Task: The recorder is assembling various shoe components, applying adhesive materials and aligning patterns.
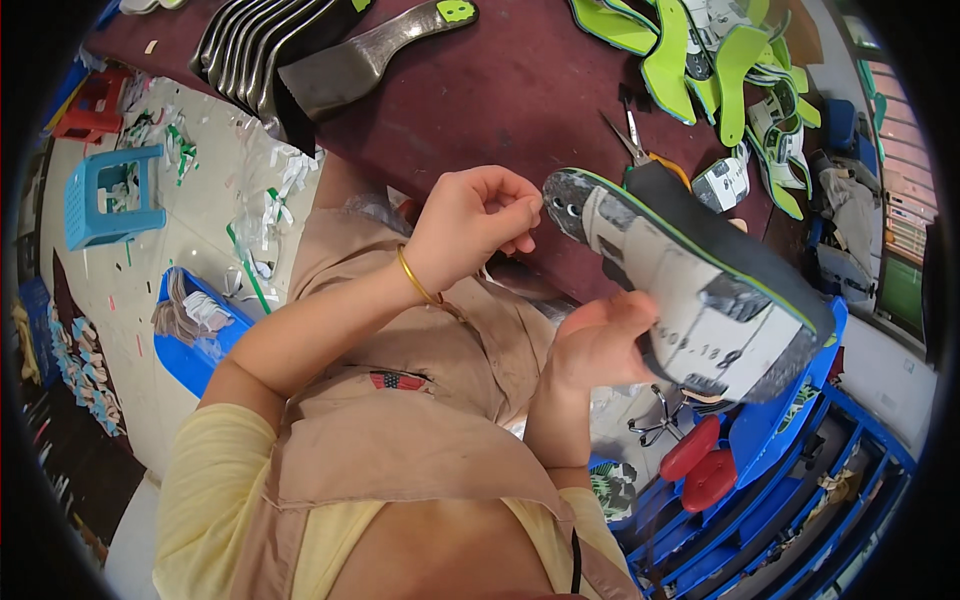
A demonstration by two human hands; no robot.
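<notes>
My right hand grips a shoe-upper piece, its fingers behind it and the thumb along its edge. The piece is white and grey with dark printed patches, a lime-green edge and a black part behind. Two small round holes show at its narrow end, which points toward my left hand. My left hand is closed in a pinch just left of that end; whatever is between the fingertips is too small to make out. A pair of scissors with orange handles lies on the dark red tabletop beyond the piece.
Shiny dark curved pieces are stacked at the table's far left. Lime-green and white upper pieces lie heaped at the far right. A teal stool and a blue bin stand left; a blue rack is at lower right.
</notes>
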